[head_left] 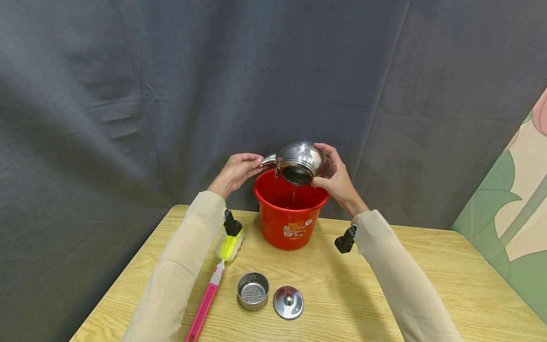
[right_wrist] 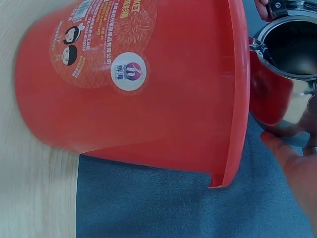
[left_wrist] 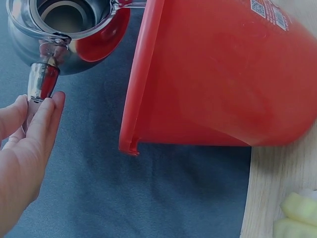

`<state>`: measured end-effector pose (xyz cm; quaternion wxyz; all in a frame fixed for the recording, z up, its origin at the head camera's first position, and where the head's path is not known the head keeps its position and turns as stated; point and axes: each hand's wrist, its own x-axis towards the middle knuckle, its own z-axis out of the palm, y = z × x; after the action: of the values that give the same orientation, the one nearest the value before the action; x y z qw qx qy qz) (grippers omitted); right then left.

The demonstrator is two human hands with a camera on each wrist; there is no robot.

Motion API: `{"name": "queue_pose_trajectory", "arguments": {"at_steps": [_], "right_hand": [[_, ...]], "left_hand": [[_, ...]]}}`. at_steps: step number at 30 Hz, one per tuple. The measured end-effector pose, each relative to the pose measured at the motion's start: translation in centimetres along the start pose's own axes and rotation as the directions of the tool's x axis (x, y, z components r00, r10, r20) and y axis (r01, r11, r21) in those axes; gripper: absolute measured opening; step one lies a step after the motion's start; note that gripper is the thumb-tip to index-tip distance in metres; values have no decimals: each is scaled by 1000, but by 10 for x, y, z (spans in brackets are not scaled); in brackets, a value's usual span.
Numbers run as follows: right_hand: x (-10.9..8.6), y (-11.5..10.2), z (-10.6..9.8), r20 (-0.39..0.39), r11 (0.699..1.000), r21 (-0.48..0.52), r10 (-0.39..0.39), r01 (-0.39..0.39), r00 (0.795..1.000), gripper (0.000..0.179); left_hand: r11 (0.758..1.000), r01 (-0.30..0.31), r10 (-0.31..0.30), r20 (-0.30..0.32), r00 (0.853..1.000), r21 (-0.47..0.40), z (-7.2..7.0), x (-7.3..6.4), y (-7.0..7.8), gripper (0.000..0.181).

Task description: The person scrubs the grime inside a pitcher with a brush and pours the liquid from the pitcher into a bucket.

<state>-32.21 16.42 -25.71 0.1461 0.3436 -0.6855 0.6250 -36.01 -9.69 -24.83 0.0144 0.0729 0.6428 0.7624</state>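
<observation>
A shiny stainless steel teapot (head_left: pixel 301 156) is tipped on its side over a red plastic bucket (head_left: pixel 287 227), its round mouth facing me. A thin stream of water (head_left: pixel 293 194) falls from the mouth into the bucket. Fingers and thumb of my left hand (head_left: pixel 239 172) pinch the tapered metal handle (left_wrist: pixel 43 82) that sticks out from the pot's left side. On the other side, my right hand (head_left: pixel 337 183) grips the round body, thumb near the mouth's rim. The right wrist view shows only part of this hand (right_wrist: pixel 297 168) against the polished steel.
A steel strainer cup (head_left: pixel 252 291) with a perforated bottom stands on the wooden table (head_left: pixel 325 266), beside a round steel lid (head_left: pixel 288 302) with a knob. To their left lies a pink-handled brush (head_left: pixel 208 304) with a yellow sponge head. A grey curtain (head_left: pixel 239 71) hangs behind.
</observation>
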Motion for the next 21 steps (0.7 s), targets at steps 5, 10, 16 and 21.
{"name": "queue_pose_trajectory", "arguments": {"at_steps": [5,10,16,21], "right_hand": [[3,9,-3,-1,1000,5,1,-1,1000,81],[8,24,-10,-18,1000,20,13,-13,1000,81],[7,28,-14,-32,995,80,57,-54,998,78],[6,27,-15,-29,985,129,120,-115,992,74]], "left_hand": [[1000,6,-6,-7,1000,9,0,-1,1,26],[1000,1,-1,-9,1000,14,1,-2,4,26],[1000,9,-9,-23,1000,13,1,-3,8,26],[1000,15,-15,-27,1000,10,0,-3,9,26]]}}
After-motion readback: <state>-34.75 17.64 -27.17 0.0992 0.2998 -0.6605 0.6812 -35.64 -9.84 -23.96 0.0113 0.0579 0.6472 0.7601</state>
